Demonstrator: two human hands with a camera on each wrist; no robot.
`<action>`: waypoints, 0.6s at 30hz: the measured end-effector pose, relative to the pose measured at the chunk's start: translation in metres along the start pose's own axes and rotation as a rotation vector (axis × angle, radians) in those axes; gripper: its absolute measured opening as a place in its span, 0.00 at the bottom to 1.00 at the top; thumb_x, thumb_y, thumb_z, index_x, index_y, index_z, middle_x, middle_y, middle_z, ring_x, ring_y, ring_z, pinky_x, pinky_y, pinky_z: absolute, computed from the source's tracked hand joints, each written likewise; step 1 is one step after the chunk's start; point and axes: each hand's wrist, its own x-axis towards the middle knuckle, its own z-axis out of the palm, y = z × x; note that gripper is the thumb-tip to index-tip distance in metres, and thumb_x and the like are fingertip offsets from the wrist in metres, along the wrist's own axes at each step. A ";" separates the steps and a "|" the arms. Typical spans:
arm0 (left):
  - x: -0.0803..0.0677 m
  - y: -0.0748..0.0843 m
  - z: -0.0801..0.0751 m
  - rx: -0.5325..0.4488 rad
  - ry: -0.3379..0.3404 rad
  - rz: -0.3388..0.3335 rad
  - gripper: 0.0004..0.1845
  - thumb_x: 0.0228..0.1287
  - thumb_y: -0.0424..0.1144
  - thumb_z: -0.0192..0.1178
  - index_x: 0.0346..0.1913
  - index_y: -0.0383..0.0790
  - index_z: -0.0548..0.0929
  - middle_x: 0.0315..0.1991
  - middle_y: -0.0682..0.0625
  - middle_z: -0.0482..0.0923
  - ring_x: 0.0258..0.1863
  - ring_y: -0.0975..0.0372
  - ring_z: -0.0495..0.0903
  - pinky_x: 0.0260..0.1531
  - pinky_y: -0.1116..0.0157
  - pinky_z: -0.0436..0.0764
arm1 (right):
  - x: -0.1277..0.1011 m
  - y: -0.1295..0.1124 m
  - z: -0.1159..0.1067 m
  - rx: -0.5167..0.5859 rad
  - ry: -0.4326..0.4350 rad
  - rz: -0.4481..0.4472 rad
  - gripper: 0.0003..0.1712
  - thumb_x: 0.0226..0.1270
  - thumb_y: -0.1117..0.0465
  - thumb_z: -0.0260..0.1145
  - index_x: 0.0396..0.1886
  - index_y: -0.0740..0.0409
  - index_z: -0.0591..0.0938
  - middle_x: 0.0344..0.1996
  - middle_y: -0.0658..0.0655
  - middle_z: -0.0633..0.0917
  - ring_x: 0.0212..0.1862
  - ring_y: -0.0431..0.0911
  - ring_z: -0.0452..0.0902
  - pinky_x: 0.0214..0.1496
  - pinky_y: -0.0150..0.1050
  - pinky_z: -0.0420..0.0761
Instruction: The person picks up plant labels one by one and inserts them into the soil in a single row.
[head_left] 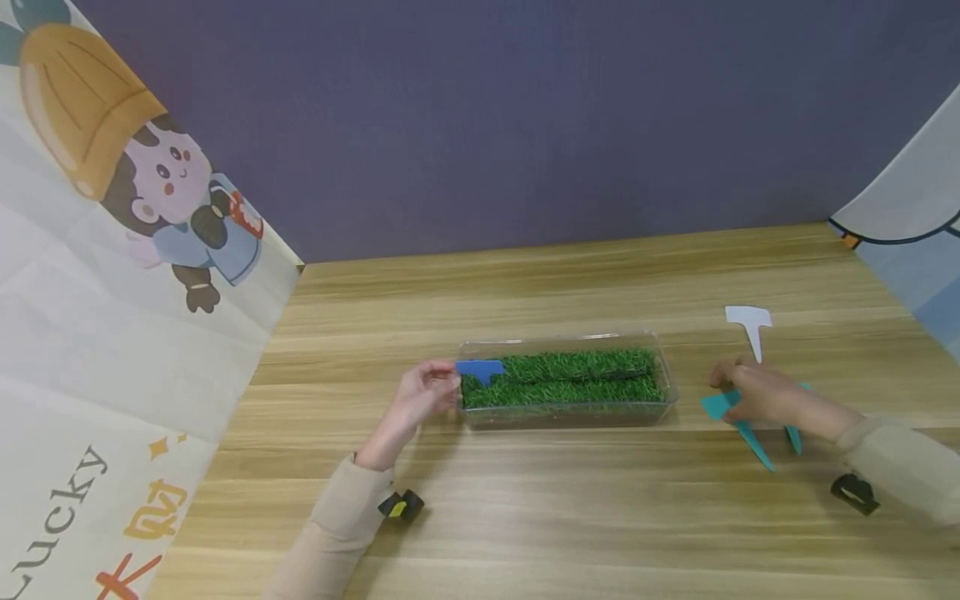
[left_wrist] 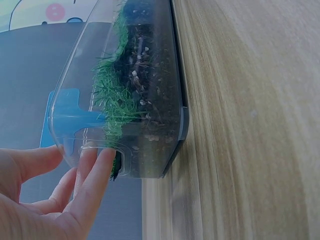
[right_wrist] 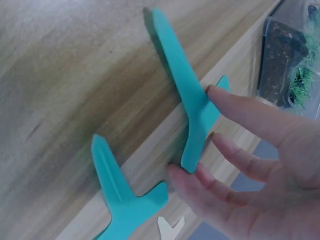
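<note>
At the left end of a clear plastic planter box (head_left: 570,415), my left hand (head_left: 423,392) touches the end wall with fairly straight fingers. Its thumb is by the rim, close to a blue T-shaped plant label (head_left: 480,368) standing in the green grass (head_left: 585,379). On the right, my right hand (head_left: 765,396) pinches the head of a teal plant label (right_wrist: 192,105) between thumb and fingertips. A second teal plant label (right_wrist: 122,205) lies beside it, partly hidden by the right hand in the head view. Beyond that hand lies a white plant label (head_left: 748,321).
All this is on a wood-grain table (head_left: 570,517). A dark blue-grey panel (head_left: 525,125) rises behind it, with a printed cloth (head_left: 90,333) on the left. Dark soil (left_wrist: 145,90) shows through the box wall.
</note>
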 end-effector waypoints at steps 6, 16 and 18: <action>0.001 0.000 0.001 -0.009 0.007 0.007 0.16 0.56 0.26 0.55 0.49 0.28 0.71 0.40 0.40 0.73 0.29 0.60 0.76 0.34 0.62 0.81 | 0.001 0.000 -0.001 0.003 -0.006 0.010 0.24 0.39 0.66 0.72 0.37 0.72 0.74 0.33 0.65 0.75 0.38 0.59 0.70 0.36 0.48 0.76; 0.001 0.001 0.001 -0.013 0.012 0.012 0.16 0.56 0.26 0.55 0.48 0.27 0.71 0.40 0.40 0.73 0.28 0.63 0.75 0.33 0.65 0.81 | 0.004 -0.002 -0.008 -0.032 -0.052 -0.002 0.20 0.41 0.69 0.70 0.35 0.75 0.76 0.34 0.69 0.79 0.39 0.65 0.73 0.37 0.54 0.77; 0.001 0.001 0.001 -0.013 0.011 0.011 0.16 0.55 0.25 0.54 0.48 0.27 0.71 0.40 0.40 0.73 0.28 0.63 0.74 0.34 0.65 0.81 | 0.005 -0.003 -0.009 -0.046 -0.059 -0.001 0.18 0.41 0.71 0.69 0.35 0.75 0.76 0.34 0.69 0.80 0.39 0.66 0.73 0.37 0.54 0.77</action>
